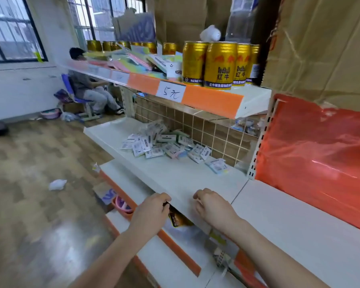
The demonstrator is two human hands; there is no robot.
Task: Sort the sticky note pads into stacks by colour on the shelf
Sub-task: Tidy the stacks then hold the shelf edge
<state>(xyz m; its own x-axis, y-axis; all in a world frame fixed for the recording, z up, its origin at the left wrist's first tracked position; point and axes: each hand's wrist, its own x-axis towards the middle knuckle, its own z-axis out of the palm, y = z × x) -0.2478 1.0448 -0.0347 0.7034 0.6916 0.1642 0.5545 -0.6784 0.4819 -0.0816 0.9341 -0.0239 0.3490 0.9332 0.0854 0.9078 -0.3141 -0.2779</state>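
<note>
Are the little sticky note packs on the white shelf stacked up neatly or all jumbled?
Jumbled. The small wrapped sticky note pads lie in a loose heap on the white middle shelf, tilted every way.

I can read "5元" written by hand on a white price tag (170, 91) stuck on the orange strip just below the gold cans (219, 64). The cans say "红牛" and "Red Bull". The small packet labels are too blurry for me.

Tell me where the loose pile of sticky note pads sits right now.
In the head view, the pile of sticky note pads lies on the middle white shelf, toward its back against the brown tiled wall, below the gold cans.
</note>
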